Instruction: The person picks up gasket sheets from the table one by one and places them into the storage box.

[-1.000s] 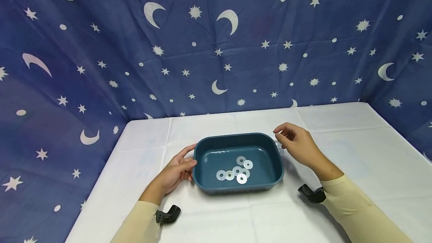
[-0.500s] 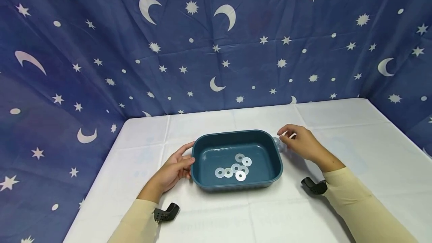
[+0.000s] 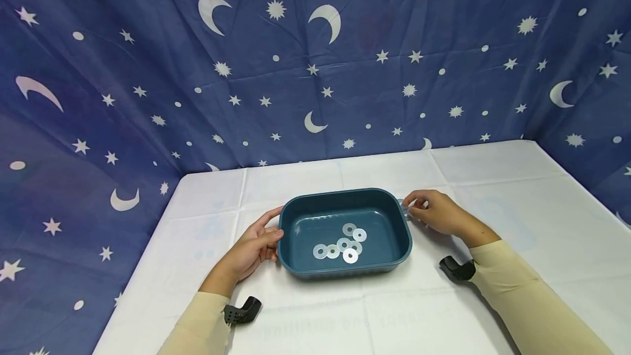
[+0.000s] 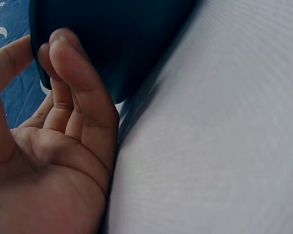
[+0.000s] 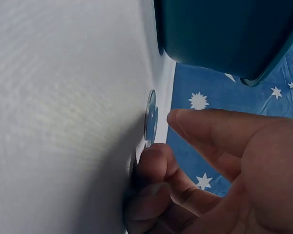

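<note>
A teal rectangular plastic tub [image 3: 296, 274] stands on the white-covered table, with several flat metal washers [image 3: 350, 256] lying in its bottom. My left hand [image 3: 251, 248] holds the tub's left end, thumb at the rim and fingers against the outer wall. In the left wrist view, curled fingers [image 4: 95, 102] overlap the dark tub wall. Outside the tub's right end, my right hand [image 3: 436, 213] reaches down to more washers [image 5: 150, 117] on the table. Its thumb and bent fingers stand apart around them in the right wrist view, with no washer pinched between.
A white cloth [image 3: 315, 316] with fold creases covers the table. Behind and at both sides hangs a blue curtain [image 3: 256, 125] with moons and stars. Black wrist mounts [image 3: 457, 269] sit at both sleeves.
My right hand moves from above the tub's right rim down to the washers beside it, its fingers drawing nearer to them. The left hand keeps its hold; the view shifts slightly.
</note>
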